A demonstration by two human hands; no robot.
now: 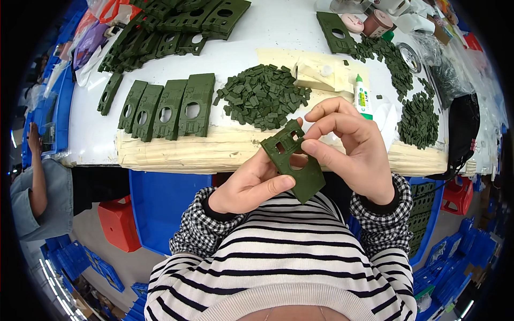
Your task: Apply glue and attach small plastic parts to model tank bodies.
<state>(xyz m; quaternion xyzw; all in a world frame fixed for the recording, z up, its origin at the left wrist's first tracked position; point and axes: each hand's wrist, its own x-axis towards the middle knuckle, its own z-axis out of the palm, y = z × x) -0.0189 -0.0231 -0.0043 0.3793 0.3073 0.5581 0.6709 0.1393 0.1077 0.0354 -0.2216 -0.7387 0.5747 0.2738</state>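
My left hand holds a dark green plastic model-vehicle hull plate, tilted in front of my chest. The plate has a large round hole and smaller square openings near its upper end. On its right edge the thumb and forefinger of my right hand meet in a pinch; whatever is between them is too small or hidden to make out. Beyond my hands lies a heap of small flat green plastic pieces. A white glue bottle with a green tip stands just past my right hand.
Several similar hull plates lie in a row at left, with a larger stack behind. More small pieces are heaped at right. Wooden slats edge the white table. Blue bins and a red stool stand below; another person's arm shows far left.
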